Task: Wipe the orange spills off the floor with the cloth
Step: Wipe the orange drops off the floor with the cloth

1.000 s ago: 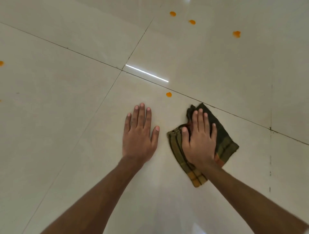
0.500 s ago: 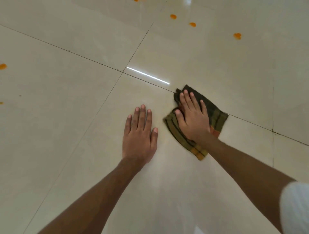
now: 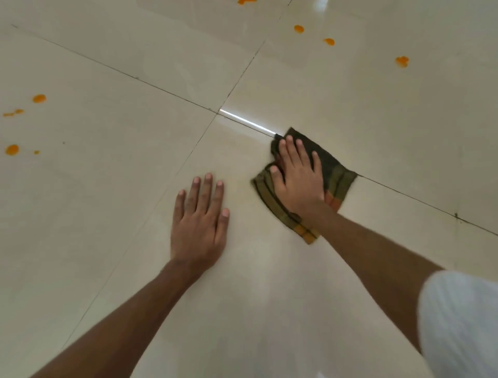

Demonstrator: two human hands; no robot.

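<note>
Green plaid cloth [image 3: 335,172] under flat R hand [image 3: 299,180], L hand [image 3: 199,224] flat on floor [image 3: 107,189]

The right hand [image 3: 297,179] hides much of the cloth [image 3: 334,172].

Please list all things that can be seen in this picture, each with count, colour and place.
orange spills: about nine visible, orange; three at upper right, one cut by the top edge, about five at far left
cloth: one, dark green with orange stripes; flat on the floor, right of centre, across a tile joint
floor: cream glossy tiles with dark joints, fills the view
sleeve: one, white, lower right corner
left hand: flat on the bare floor, centre
right hand: flat on the cloth, pressing it
</note>
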